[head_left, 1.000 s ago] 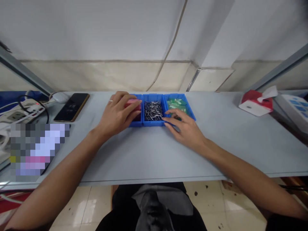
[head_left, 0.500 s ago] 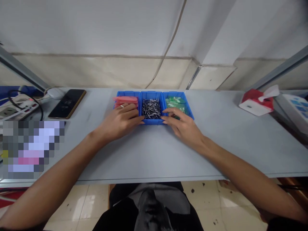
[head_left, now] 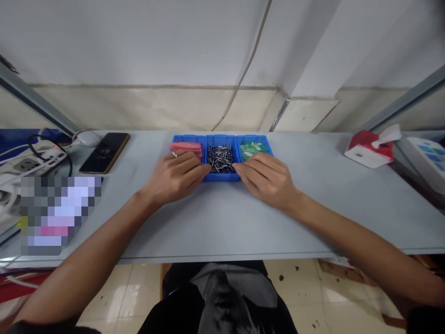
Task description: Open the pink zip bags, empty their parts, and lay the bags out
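Observation:
Three small blue plastic bins stand side by side against the back of the table. The left bin (head_left: 189, 138) holds pink plastic packets (head_left: 187, 146). In the middle bin (head_left: 222, 177) lies a heap of thin, shiny metal pins (head_left: 220, 159), perhaps rivets. Green packets (head_left: 252, 147) fill the right bin (head_left: 253, 138). My left hand (head_left: 177, 177), a ring on one finger, is closed at the front left corner of the middle bin and covers much of the left bin. At the opposite front corner, my right hand (head_left: 267, 180) is closed too, hiding the right bin's front. Both sets of fingertips touch the middle bin.
To the left lie a dark phone (head_left: 104, 153), a power strip (head_left: 38, 160) with cables, and a pixelated patch. A red and white tissue box (head_left: 369, 148) sits at the right, beside a white box (head_left: 424, 160). A wall rises behind the table (head_left: 215, 222).
My right hand's fingers have drawn together at the middle bin's corner. My left hand stays at its corner. The view has shifted slightly.

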Demonstrator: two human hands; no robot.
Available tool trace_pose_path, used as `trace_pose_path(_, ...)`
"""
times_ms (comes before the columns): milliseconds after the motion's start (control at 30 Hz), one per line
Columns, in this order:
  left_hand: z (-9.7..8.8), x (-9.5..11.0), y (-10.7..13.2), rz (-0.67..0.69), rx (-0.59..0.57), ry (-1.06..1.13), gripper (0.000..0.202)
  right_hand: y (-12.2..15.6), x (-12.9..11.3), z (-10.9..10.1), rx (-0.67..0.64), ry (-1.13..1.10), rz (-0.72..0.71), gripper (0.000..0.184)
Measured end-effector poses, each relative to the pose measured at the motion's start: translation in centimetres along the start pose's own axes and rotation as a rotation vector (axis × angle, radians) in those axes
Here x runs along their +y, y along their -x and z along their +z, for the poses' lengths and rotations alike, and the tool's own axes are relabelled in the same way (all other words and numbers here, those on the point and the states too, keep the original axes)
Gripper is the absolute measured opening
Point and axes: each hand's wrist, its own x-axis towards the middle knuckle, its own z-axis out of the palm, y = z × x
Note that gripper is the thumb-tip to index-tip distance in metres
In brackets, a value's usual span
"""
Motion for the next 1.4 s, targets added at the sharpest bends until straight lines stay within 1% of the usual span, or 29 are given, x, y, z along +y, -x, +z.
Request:
trace_pose_path(100, -0.5, 0.4, -0.2, 0.02, 0.078, -0.03, 0.014, -0.8, 0.3, 0.5, 0.04, 0.01, -0.129, 0.022)
trace_pose_path(167, -0.6, 0.6, -0.3, 0.044, 0.105, -0.022, 0.012, -0.6, 0.5, 1.0, 0.067, 0.02, -0.166, 0.025)
trace_pose_path(267, -0.4, 0.6, -0.3, 0.053, 0.091, -0.016, 0.012, 0.3, 0.5, 1.4, 0.098, 0.037, -0.144, 0.028)
trace_pose_path(367, -0.1, 0.4, -0.1, 0.042, 0.04, -0.01, 0.014, 1.2, 0.4, 1.3, 0.079, 0.046, -0.136, 0.026)
trace_pose_path(433, 0.1, 0.3, 0.0, 0.044, 0.026, 0.01, 0.013, 1.5, 0.3, 1.1, 0.071, 0.041, -0.132, 0.025)
trace_pose_path(600, -0.1, 0.5, 0.1, 0.037, 0.039, 0.003, 0.011, 1.2, 0.1, 0.7, 0.09, 0.013, -0.13, 0.025)
trace_pose_path(800, -0.6, 1.0, -0.5, 0.102, 0.101, 0.003, 0.016, 0.9, -0.3, 0.9, 0.109, 0.063, -0.193, 0.016)
trace_pose_path(1067, -0.3, 1.1, -0.2, 0.105, 0.088, 0.0, 0.02, 1.0, -0.5, 0.9, 0.061, 0.091, -0.145, 0.017)
trace_pose_path(1200, -0.3, 1.2, -0.2, 0.105, 0.065, 0.0, 0.021, 1.0, -0.3, 0.8, 0.071, 0.071, -0.133, 0.018)
trace_pose_path(1400, -0.1, 1.3, -0.2, 0.108, 0.073, -0.005, 0.024, 1.0, -0.6, 1.0, 0.064, 0.035, -0.132, 0.02)
